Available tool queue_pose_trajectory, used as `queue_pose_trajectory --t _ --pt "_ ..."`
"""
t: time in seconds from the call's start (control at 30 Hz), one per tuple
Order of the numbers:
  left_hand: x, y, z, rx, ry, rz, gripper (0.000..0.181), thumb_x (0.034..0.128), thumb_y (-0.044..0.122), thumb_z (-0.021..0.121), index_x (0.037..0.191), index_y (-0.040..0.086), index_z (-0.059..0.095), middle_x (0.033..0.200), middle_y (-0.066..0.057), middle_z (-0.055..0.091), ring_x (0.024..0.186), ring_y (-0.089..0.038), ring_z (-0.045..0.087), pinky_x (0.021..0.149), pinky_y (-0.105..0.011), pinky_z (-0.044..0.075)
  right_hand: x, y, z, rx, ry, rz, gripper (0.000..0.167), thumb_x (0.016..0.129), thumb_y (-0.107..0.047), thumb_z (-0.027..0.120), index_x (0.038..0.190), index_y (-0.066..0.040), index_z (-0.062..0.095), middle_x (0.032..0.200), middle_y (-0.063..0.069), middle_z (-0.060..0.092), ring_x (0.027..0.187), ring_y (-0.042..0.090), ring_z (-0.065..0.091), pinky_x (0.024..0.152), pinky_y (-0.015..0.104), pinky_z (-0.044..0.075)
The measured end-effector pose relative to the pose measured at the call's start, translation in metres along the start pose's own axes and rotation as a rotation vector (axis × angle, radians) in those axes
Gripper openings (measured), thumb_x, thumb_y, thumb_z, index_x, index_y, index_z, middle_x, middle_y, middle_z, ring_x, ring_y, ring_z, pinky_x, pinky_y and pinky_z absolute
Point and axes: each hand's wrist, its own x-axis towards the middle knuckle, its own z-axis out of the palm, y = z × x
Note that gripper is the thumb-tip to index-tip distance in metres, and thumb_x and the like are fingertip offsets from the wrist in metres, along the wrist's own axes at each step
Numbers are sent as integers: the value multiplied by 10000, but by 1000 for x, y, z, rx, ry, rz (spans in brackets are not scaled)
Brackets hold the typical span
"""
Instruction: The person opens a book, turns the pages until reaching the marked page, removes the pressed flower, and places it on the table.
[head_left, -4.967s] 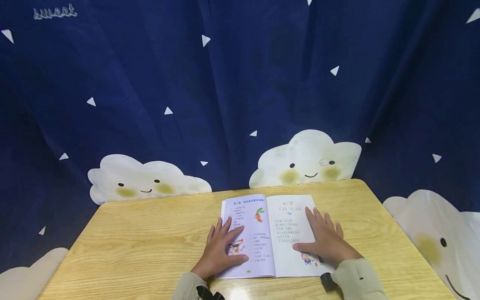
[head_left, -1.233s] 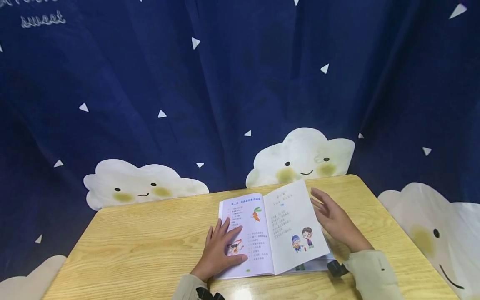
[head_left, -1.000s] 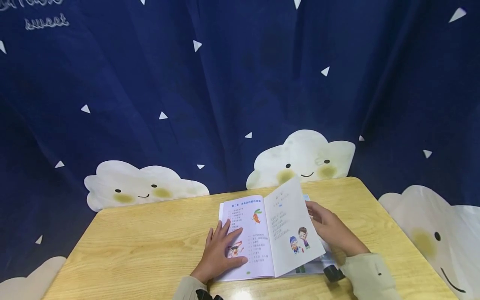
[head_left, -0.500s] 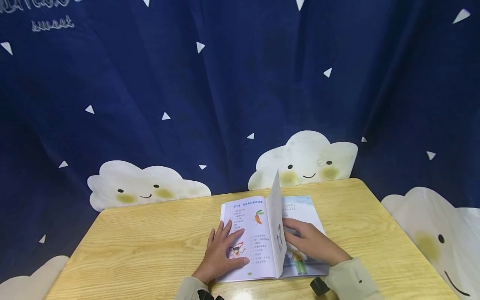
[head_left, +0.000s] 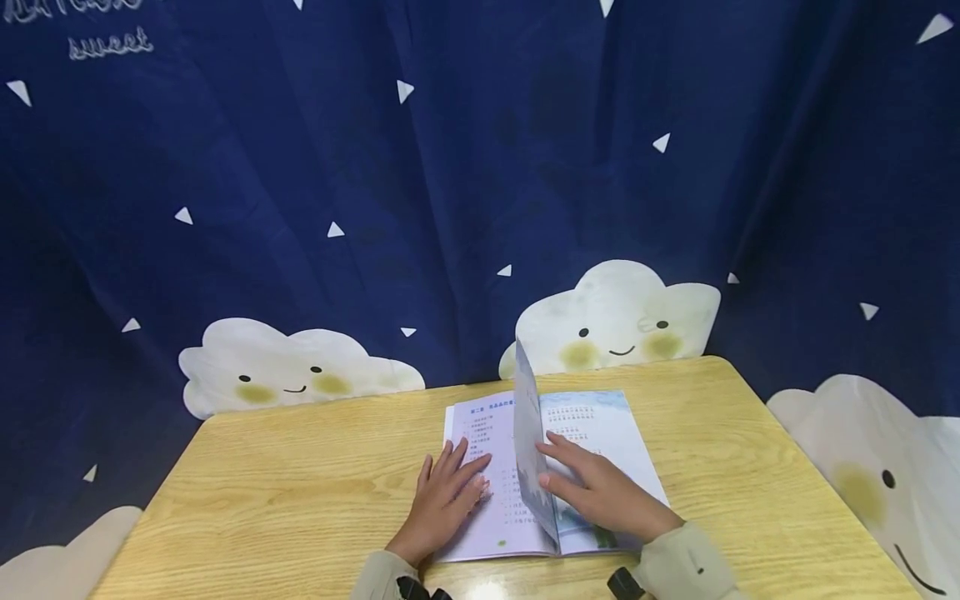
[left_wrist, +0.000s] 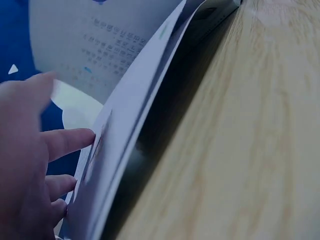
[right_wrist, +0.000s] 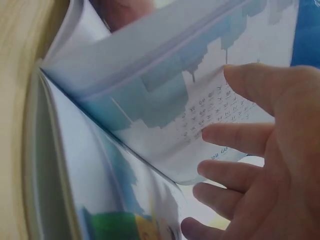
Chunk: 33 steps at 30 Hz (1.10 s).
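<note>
An open picture book (head_left: 600,442) lies on the wooden table, and one page (head_left: 529,442) stands nearly upright from its spine, leaning left. My right hand (head_left: 600,492) is beside that page on its right, fingers extended. In the right wrist view the thumb and fingertips of the right hand (right_wrist: 280,135) are against the printed face of the page (right_wrist: 165,100), which carries a blue skyline. My left hand (head_left: 442,500) rests with fingers spread on the left page, which has lists of text. The left wrist view shows the left hand's fingertips (left_wrist: 75,140) touching the paper.
The wooden table (head_left: 300,475) extends to both sides of the book. Behind it hangs a dark blue curtain (head_left: 337,125) with white triangles and smiling clouds (head_left: 292,367). A dark wrist device (head_left: 626,583) shows at the right sleeve.
The page has swung from lying flat on the right, up past vertical toward the left. My right hand has moved left with it, uncovering an illustrated page. The left hand stays nearly in place.
</note>
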Motion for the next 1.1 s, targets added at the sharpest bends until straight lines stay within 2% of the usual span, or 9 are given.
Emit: queue_pose_trajectory --t 0.1,0.17,0.3,0.37,0.67,0.8,0.87,1.03,1.1 --pt "2 4 -3 -38 1 -31 480 1063 339 237 1390 154 536 1531 -162 332 1433 -408 191 1115 -617 14 0 -1 2 5 -12 -10 571 985 -444 502 1433 -92 465 1545 181 287 1390 400 297 1083 597 284" --pt "3 5 -5 -111 -3 -70 531 1066 353 158 1433 139 478 1536 -130 334 1442 -380 183 1128 -583 -11 1 0 4 20 -23 -6 578 986 -443 501 1442 -92 451 1557 177 258 1402 401 268 1090 604 265" --pt "2 5 -8 -303 3 -130 569 1059 390 92 1500 148 358 1552 -44 319 1462 -307 157 1143 -492 -75 2 1 9 15 -32 12 606 974 -482 499 1455 -118 439 1574 153 228 1426 395 209 1112 617 197" --pt "2 4 -10 -357 1 -134 566 1058 384 73 1516 161 320 1559 -19 304 1467 -288 147 1143 -463 -88 2 1 12 3 -33 14 619 968 -497 500 1459 -126 434 1580 149 214 1435 391 182 1127 614 151" --pt "3 2 -12 -433 29 -74 570 1057 349 28 1535 132 251 1564 -40 280 1456 -305 173 1137 -482 -80 4 -4 19 -36 -36 -10 643 954 -501 524 1468 -128 420 1586 174 161 1446 403 105 1116 654 32" --pt "4 1 -15 -591 27 -121 558 1049 426 44 1551 235 195 1588 13 212 1458 -224 148 1148 -472 -71 8 -7 24 -72 -43 -5 701 911 -547 569 1466 -144 425 1584 190 153 1443 429 77 1099 680 13" --pt "2 0 -15 -638 29 -177 562 1041 469 58 1551 269 187 1599 27 176 1463 -212 101 1149 -463 -67 10 -8 27 -102 -55 8 730 888 -582 577 1469 -166 425 1587 187 143 1444 433 66 1103 674 13" --pt "-1 1 -14 -631 42 -271 618 1031 504 75 1550 194 207 1609 -78 139 1470 -315 -3 1139 -534 -76 10 -11 29 -167 -95 67 761 859 -635 575 1473 -212 421 1599 161 119 1449 425 53 1114 656 15" --pt "1 2 -13 -639 40 -274 623 1027 519 79 1553 204 191 1612 -70 125 1473 -305 -4 1144 -550 -67 10 -12 28 -182 -110 88 762 858 -642 569 1474 -220 420 1602 154 112 1452 420 52 1117 651 17"
